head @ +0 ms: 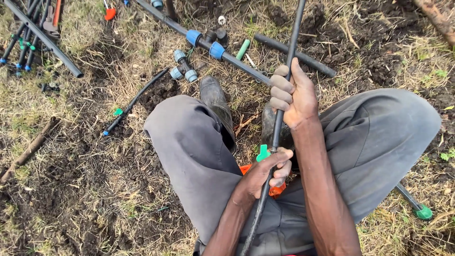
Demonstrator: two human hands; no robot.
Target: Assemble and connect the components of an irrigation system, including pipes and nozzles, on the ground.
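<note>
Tubing point(284, 80), thin, black and probably light and springy, is running up between the knees. The right hand point(294, 95) is gripping it higher up; the left hand point(268, 173) is clamping it beside a green fitting point(262, 153), seemingly pushed into it.

Open ground of dark, churned soil point(85, 189) and dry, patchy grass point(28, 99) under flat daylight. At eleven o'clock lies a bundle of black pipes point(42, 35); at nine, what may be a stick point(28, 149); at one, bare earth point(379, 42).
</note>
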